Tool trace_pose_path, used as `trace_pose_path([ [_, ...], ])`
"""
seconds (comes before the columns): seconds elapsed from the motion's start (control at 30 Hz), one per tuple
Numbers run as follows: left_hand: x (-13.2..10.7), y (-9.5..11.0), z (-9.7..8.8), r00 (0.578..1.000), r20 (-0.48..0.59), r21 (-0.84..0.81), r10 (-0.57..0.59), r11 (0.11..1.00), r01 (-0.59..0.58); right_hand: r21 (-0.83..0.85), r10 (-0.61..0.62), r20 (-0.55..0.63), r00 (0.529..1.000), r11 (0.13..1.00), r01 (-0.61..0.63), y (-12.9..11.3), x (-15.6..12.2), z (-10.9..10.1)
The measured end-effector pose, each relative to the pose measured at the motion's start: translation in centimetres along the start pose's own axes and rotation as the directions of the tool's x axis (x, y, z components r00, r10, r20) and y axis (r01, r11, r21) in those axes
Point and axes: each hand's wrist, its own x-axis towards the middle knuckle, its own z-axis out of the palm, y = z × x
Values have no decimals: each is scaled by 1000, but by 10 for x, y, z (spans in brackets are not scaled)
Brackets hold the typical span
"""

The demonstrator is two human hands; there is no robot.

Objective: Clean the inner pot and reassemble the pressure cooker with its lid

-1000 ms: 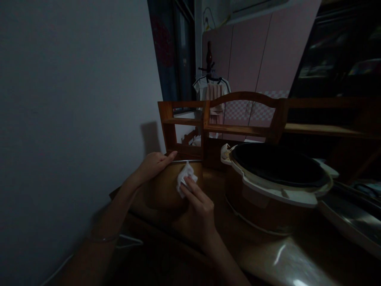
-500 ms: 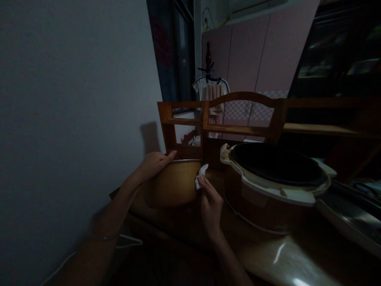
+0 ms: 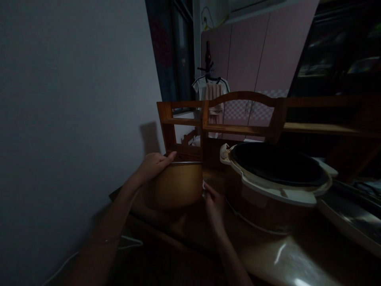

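A gold-brown inner pot (image 3: 178, 186) with a thin pale rim is held over the left part of the table. My left hand (image 3: 154, 165) grips it at the upper left of the rim, thumb along the edge. At the pot's right side is my right hand (image 3: 213, 198), its fingers closed on a white tissue (image 3: 204, 186), of which only a small bit shows. The tissue lies against the pot's wall. To the right stands a rice cooker body (image 3: 268, 206) with a white rim and a black opening, its lid not on it.
Behind the pot rises a wooden shelf frame (image 3: 241, 129). A pale wall (image 3: 89, 99) closes off the left. On the far right of the table (image 3: 268, 258) lies a flat, white-edged lid-like piece (image 3: 351, 222). A white cord (image 3: 131, 241) hangs below the table edge.
My right hand has moved slightly down and right with the tissue, round the pot's right side, so less tissue shows. My left hand keeps its grip, and the pot has barely shifted.
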Motion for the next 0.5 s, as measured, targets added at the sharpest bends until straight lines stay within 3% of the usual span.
trace_pose_path([
  [0.23, 9, 3, 3, 999, -34, 46, 12, 999, -11, 61, -133, -9, 991, 989, 134, -13, -31, 2],
  [0.5, 13, 7, 5, 999, -53, 69, -3, 998, 7, -92, -371, 59, 927, 922, 375, -22, -44, 8],
])
